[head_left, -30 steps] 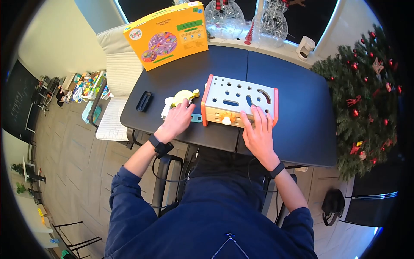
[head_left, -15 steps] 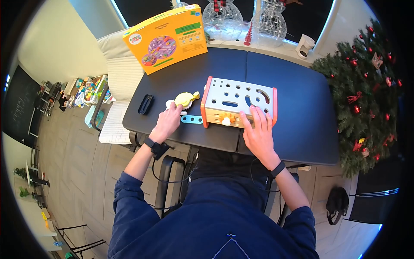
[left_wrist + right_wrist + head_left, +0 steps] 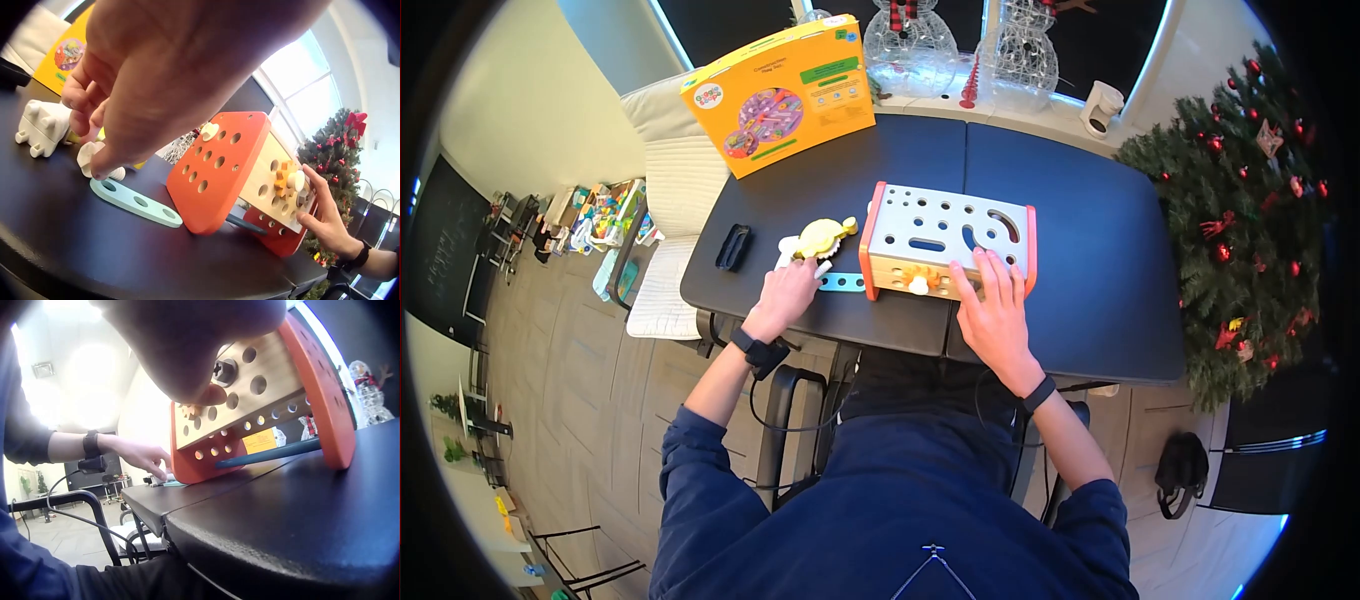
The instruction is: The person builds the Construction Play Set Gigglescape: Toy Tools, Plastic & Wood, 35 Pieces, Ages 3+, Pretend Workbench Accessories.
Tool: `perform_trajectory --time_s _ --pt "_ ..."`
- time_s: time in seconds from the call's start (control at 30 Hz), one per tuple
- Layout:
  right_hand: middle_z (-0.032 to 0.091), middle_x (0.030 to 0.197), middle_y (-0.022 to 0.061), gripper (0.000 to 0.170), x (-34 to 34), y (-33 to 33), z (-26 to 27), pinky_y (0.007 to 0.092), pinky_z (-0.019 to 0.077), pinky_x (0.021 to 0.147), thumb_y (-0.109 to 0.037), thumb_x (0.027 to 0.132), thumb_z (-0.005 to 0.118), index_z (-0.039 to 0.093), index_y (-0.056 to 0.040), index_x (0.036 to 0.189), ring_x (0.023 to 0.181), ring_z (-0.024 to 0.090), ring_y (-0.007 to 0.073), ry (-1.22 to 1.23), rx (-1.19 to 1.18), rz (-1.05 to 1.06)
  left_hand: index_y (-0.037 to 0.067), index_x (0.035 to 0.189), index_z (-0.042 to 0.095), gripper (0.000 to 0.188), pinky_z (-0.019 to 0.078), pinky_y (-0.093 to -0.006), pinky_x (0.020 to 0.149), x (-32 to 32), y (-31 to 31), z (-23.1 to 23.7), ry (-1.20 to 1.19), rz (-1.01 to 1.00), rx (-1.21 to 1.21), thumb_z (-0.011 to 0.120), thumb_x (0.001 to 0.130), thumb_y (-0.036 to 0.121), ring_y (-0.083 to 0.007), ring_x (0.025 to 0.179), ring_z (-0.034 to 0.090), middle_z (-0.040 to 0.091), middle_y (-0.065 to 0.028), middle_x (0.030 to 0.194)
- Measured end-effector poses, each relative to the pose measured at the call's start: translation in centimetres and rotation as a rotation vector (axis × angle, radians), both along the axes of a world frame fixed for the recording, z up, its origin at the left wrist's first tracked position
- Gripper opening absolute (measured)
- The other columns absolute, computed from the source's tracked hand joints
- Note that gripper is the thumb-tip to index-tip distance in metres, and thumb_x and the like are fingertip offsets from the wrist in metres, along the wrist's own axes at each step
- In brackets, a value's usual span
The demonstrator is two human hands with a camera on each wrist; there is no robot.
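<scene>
At the table's left part, my left hand (image 3: 787,296) pinches a white toy bolt (image 3: 91,160) by thumb and fingers. The bolt is close over the end of a teal strip with holes (image 3: 139,201). Just beyond lie a yellow toy piece (image 3: 820,238) and white blocky pieces (image 3: 44,128). A toy workbench (image 3: 945,215) has a holed pale top, red end panels and a wooden front. On that front sits an orange gear (image 3: 285,179) with a white bolt head. My right hand (image 3: 997,318) rests on its right part, straight fingers on top and thumb against the front.
A black tray-like piece (image 3: 734,247) lies at the table's left side. A yellow box (image 3: 785,95) stands at the back left. A decorated Christmas tree (image 3: 1235,230) is beside the table's right edge, and a cushioned chair (image 3: 670,270) is to the left.
My left hand has drawn back from the yellow piece toward me, uncovering the teal strip and the white bolt at its fingertips. The right hand has stayed on the workbench.
</scene>
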State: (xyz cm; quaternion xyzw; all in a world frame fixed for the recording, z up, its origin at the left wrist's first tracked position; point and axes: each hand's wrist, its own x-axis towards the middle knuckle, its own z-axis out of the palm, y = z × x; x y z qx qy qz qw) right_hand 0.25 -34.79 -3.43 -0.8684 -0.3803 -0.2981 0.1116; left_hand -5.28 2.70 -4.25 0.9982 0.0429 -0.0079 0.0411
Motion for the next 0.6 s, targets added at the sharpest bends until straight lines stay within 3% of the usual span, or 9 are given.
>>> perform_trajectory --time_s 0.1,0.13,0.23,0.27,0.37,0.4,0.5,0.53,0.6 --pt "0.046 0.159 0.0197 0.078 0.0 0.0 0.1 0.0596 0.0320 0.123 -0.012 0.086 0.072 0.048 -0.0179 0.160 0.150 0.043 0.0368 0.013 0.005 0.003 0.003 0.119 0.067 0.030 0.0582 -0.0556 0.079 -0.4 -1.3 2.3 -0.003 0.044 -0.084 0.071 0.100 0.026 -0.0423 0.092 0.074 0.076 -0.0208 0.098" --pt "0.047 0.159 0.0197 0.078 -0.1 0.0 0.1 0.0595 0.0320 0.123 -0.012 0.086 0.072 0.049 -0.0177 0.160 0.150 0.043 0.0368 0.019 0.011 0.005 0.003 0.121 0.067 0.030 0.0573 -0.0555 0.082 -0.5 -1.7 3.1 -0.020 0.048 -0.114 0.069 0.102 0.026 -0.0434 0.095 0.074 0.076 -0.0214 0.104" --pt "0.047 0.159 0.0197 0.076 0.0 0.0 0.4 0.0592 0.0321 0.123 -0.012 0.087 0.071 0.050 -0.0170 0.159 0.149 0.043 0.0367 0.019 0.030 0.010 0.002 0.121 0.065 0.029 0.0566 -0.0553 0.082 -0.4 -3.9 6.6 -0.214 0.080 -0.268 0.066 0.103 0.024 -0.0443 0.098 0.073 0.075 -0.0220 0.109" --pt "0.047 0.159 0.0197 0.075 0.0 0.1 0.3 0.0591 0.0321 0.123 -0.012 0.087 0.071 0.051 -0.0168 0.159 0.149 0.044 0.0367 0.018 0.037 0.012 0.002 0.122 0.063 0.027 0.0569 -0.0499 0.079 -0.1 -3.8 6.4 -0.349 0.027 -0.249 0.064 0.105 0.023 -0.0392 0.089 0.073 0.074 -0.0219 0.107" --pt "0.049 0.158 0.0192 0.070 -0.4 -0.1 1.1 0.0571 0.0327 0.123 -0.011 0.088 0.070 0.052 -0.0137 0.156 0.149 0.045 0.0362 0.056 0.066 0.033 0.004 0.124 0.061 0.027 0.0572 -0.0475 0.079 0.9 -5.1 8.8 -0.472 0.018 -0.531 0.064 0.106 0.024 -0.0397 0.089 0.073 0.073 -0.0211 0.102" --pt "0.050 0.157 0.0190 0.069 -0.5 -0.1 1.4 0.0562 0.0329 0.123 -0.010 0.089 0.070 0.053 -0.0129 0.155 0.149 0.046 0.0358 0.081 0.081 0.041 0.002 0.121 0.062 0.025 0.0558 -0.0413 0.076 1.2 -5.8 9.5 -0.442 0.013 -0.676 0.064 0.107 0.024 -0.0293 0.081 0.072 0.072 -0.0185 0.096" --pt "0.053 0.155 0.0180 0.062 -0.7 -0.7 2.6 0.0525 0.0336 0.124 -0.007 0.091 0.068 0.055 -0.0096 0.151 0.147 0.048 0.0355 0.188 0.162 0.093 0.001 0.119 0.063 0.025 0.0543 -0.0368 0.074 2.1 -9.6 12.5 -0.330 -0.039 -0.858 0.065 0.107 0.024 -0.0203 0.077 0.067 0.071 -0.0149 0.090" --pt "0.054 0.154 0.0177 0.059 -0.7 -0.8 3.0 0.0511 0.0339 0.124 -0.006 0.092 0.068 0.056 -0.0084 0.150 0.147 0.049 0.0355 0.227 0.195 0.115 0.001 0.116 0.067 0.027 0.0470 -0.0286 0.067 3.2 -10.6 11.5 -0.400 -0.189 -0.977 0.065 0.108 0.027 -0.0097 0.073 0.055 0.065 -0.0047 0.083" --pt "0.058 0.150 0.0173 0.052 -0.6 -1.2 3.8 0.0472 0.0424 0.117 -0.001 0.092 0.066 0.059 -0.0067 0.143 0.139 0.056 0.0349 0.295 0.337 0.158 0.000 0.117 0.068 0.032 0.0513 -0.0330 0.073 4.3 -13.4 13.3 -0.258 -0.230 -0.977 0.066 0.107 0.031 -0.0154 0.077 0.062 0.069 -0.0110 0.085"
